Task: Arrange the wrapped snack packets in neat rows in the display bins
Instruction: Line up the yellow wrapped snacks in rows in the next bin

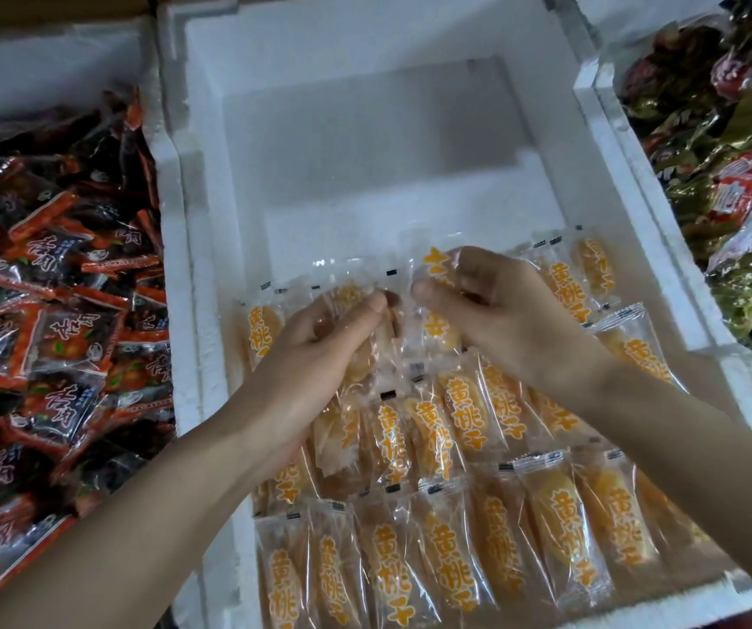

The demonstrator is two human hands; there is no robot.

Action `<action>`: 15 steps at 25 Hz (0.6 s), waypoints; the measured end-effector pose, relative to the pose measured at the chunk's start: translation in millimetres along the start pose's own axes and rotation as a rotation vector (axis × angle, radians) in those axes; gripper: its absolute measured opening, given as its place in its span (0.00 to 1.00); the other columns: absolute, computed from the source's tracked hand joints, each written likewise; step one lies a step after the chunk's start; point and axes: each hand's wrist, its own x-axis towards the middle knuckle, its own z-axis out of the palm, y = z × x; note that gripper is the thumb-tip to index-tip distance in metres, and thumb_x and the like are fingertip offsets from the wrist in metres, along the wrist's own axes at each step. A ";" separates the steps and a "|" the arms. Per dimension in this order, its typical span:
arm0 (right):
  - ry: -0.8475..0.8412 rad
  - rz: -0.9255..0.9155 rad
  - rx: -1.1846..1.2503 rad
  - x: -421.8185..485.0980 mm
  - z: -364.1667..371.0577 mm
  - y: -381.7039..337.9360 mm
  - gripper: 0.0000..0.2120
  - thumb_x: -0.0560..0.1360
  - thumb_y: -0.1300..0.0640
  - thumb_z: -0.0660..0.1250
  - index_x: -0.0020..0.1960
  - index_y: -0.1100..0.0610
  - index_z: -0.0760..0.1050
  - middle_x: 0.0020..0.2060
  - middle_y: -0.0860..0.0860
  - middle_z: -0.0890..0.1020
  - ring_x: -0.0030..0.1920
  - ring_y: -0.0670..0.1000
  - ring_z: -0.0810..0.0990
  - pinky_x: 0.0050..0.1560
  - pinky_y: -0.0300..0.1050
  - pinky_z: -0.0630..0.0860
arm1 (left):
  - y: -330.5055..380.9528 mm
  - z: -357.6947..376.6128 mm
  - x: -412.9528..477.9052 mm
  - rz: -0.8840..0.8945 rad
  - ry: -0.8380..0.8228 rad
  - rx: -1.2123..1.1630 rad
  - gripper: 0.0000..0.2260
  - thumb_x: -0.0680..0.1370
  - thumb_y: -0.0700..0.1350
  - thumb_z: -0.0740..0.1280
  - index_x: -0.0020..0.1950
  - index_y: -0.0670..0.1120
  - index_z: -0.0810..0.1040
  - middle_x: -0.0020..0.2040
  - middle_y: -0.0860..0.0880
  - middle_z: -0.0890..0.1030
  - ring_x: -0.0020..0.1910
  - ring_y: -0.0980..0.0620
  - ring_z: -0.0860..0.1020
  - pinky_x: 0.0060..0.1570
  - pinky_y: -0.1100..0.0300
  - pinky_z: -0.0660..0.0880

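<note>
In the white foam bin (201, 229), orange-printed snack packets (455, 560) lay in rows across the 6 o'clock half, long axes running 12 to 6. The right hand (501, 311) pinched one packet (438, 261) between thumb and curled fingers (428, 290), just over the unfinished far row. The left hand (319, 356), at its 9 o'clock, seemed to grip a small bunch of packets (360, 363). The row's gap lay beneath both thumbs, nearer the right hand. The pinched packet probably needed lowering toward 6, axis kept in line.

Orange lettering on clear packets (451, 578), white foam bin (365, 174), black-and-orange packets (60, 311) left, gold-green wrappers (750, 288) right.
</note>
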 end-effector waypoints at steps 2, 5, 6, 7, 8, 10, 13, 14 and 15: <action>0.041 0.017 -0.059 12.4 -9.2 -1.4 0.07 0.77 0.51 0.63 0.49 0.53 0.67 0.26 0.45 0.73 0.24 0.42 0.70 0.28 0.35 0.66 | 3.1 -3.9 2.0 0.054 0.077 0.020 0.25 0.65 0.65 0.67 0.57 0.55 0.79 0.56 0.53 0.81 0.53 0.57 0.80 0.61 0.47 0.74; 0.007 0.026 -0.290 35.0 -15.8 -1.0 0.07 0.77 0.52 0.63 0.49 0.53 0.67 0.34 0.46 0.77 0.34 0.45 0.77 0.30 0.34 0.67 | 9.2 -12.1 6.3 0.088 0.149 0.068 0.13 0.75 0.59 0.65 0.54 0.55 0.79 0.53 0.49 0.79 0.38 0.60 0.79 0.52 0.55 0.76; -0.018 0.044 -0.336 40.7 -15.1 -1.2 0.07 0.75 0.53 0.65 0.46 0.54 0.68 0.35 0.47 0.78 0.36 0.48 0.79 0.32 0.32 0.69 | 9.9 -14.6 8.0 0.090 0.158 0.087 0.11 0.76 0.58 0.65 0.53 0.55 0.79 0.51 0.48 0.80 0.37 0.58 0.78 0.48 0.55 0.76; -0.026 0.065 -0.320 44.7 -14.0 -1.5 0.08 0.74 0.54 0.67 0.43 0.54 0.69 0.34 0.48 0.78 0.37 0.50 0.81 0.36 0.33 0.73 | 10.4 -17.0 9.5 0.091 0.162 0.094 0.10 0.76 0.57 0.65 0.53 0.55 0.79 0.51 0.48 0.80 0.38 0.55 0.78 0.48 0.53 0.76; -0.011 0.096 -0.230 47.0 -12.7 -1.9 0.08 0.73 0.57 0.69 0.42 0.54 0.68 0.34 0.50 0.78 0.37 0.53 0.82 0.39 0.39 0.78 | 10.5 -18.6 10.4 0.089 0.163 0.097 0.10 0.76 0.56 0.65 0.52 0.54 0.79 0.51 0.48 0.81 0.39 0.54 0.78 0.48 0.52 0.76; 0.047 0.164 0.123 43.8 -11.1 -7.9 0.10 0.73 0.64 0.68 0.48 0.56 0.68 0.38 0.53 0.75 0.33 0.55 0.83 0.39 0.48 0.82 | 6.6 -21.0 13.4 0.082 0.159 0.097 0.09 0.76 0.55 0.66 0.52 0.53 0.79 0.49 0.50 0.81 0.38 0.57 0.78 0.47 0.55 0.76; -0.021 0.219 0.482 25.2 -10.1 -14.2 0.14 0.74 0.68 0.66 0.58 0.59 0.69 0.39 0.57 0.78 0.34 0.53 0.84 0.39 0.41 0.81 | 2.8 -16.2 17.2 0.068 0.149 0.094 0.06 0.77 0.55 0.65 0.46 0.54 0.78 0.44 0.57 0.79 0.34 0.66 0.76 0.38 0.67 0.73; -0.059 0.222 0.434 18.5 -8.8 -14.1 0.13 0.73 0.67 0.68 0.55 0.59 0.72 0.38 0.55 0.80 0.36 0.52 0.84 0.39 0.38 0.81 | 3.6 -13.0 18.0 0.075 0.154 0.087 0.06 0.77 0.54 0.65 0.44 0.54 0.78 0.43 0.58 0.79 0.37 0.66 0.77 0.40 0.66 0.73; -0.079 0.208 0.309 13.5 -7.5 -11.8 0.10 0.72 0.64 0.70 0.51 0.58 0.74 0.37 0.52 0.81 0.36 0.49 0.83 0.37 0.34 0.79 | 4.5 -10.2 20.3 0.086 0.169 0.069 0.07 0.77 0.54 0.66 0.43 0.54 0.78 0.44 0.56 0.80 0.41 0.62 0.78 0.44 0.62 0.74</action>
